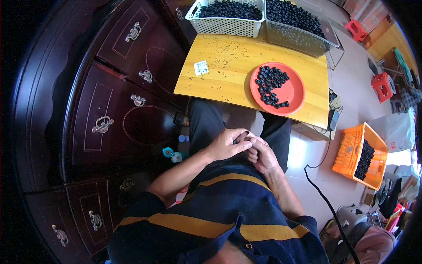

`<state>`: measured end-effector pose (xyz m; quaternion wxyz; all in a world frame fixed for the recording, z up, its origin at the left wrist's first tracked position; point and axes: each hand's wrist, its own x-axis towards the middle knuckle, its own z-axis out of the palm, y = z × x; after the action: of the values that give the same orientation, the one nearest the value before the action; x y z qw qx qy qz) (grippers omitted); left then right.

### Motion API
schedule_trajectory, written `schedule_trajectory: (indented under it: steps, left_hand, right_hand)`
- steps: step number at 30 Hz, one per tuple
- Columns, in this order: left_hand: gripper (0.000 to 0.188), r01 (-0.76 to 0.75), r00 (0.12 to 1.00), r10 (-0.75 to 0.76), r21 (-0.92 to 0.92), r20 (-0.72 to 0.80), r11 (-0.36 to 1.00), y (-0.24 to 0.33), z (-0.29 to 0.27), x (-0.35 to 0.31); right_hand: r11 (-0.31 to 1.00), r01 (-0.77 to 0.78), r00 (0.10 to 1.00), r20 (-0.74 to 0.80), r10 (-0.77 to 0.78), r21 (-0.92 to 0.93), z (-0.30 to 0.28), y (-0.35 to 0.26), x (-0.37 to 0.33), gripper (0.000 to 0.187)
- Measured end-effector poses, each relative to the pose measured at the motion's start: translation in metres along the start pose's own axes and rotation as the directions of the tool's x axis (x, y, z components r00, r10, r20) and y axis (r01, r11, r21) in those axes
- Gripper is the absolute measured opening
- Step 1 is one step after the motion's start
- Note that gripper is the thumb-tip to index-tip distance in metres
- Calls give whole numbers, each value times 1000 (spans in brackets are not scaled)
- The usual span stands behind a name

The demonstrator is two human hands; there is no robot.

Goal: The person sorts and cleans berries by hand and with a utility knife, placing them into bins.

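My left hand [227, 144] and my right hand [264, 156] meet above my lap, fingers curled and pressed together. A bit of something dark shows at the fingertips, too small and covered to name. Beyond them, on the yellow table, sits a round red plate [293, 90]. Small black ring-shaped parts [270, 78] lie in a loose heap over its left side, with a few trailing to its near edge. Neither hand touches the plate or the table.
At the table's [220, 88] far edge stand a white perforated basket [226, 27] and a clear plastic bin [294, 37], both full of black parts. A white square packet [201, 67] and dark specks lie nearby. Right: an orange crate [349, 152], black cable [325, 198]. Left: dark drawers [101, 105].
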<state>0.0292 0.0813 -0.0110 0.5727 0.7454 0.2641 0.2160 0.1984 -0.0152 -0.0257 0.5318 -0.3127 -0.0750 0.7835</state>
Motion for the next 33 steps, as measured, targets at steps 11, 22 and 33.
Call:
schedule_trajectory:
  steps: [11, 22, 33]
  left_hand:
    - [27, -72, 979, 72, 8, -190, 997, 11, 17, -2]
    - [17, -177, 951, 195, 94, -239, 980, 22, 15, -5]
    - [25, -88, 979, 124, 214, -160, 973, 32, -7, -3]
  right_hand:
    - [986, 5, 1000, 14, -8, 166, -6, 9, 0, 23]
    - [986, 40, 995, 83, -53, 160, -10, 12, 3, 26]
    - [981, 108, 983, 133, -130, 160, -15, 13, 1, 27]
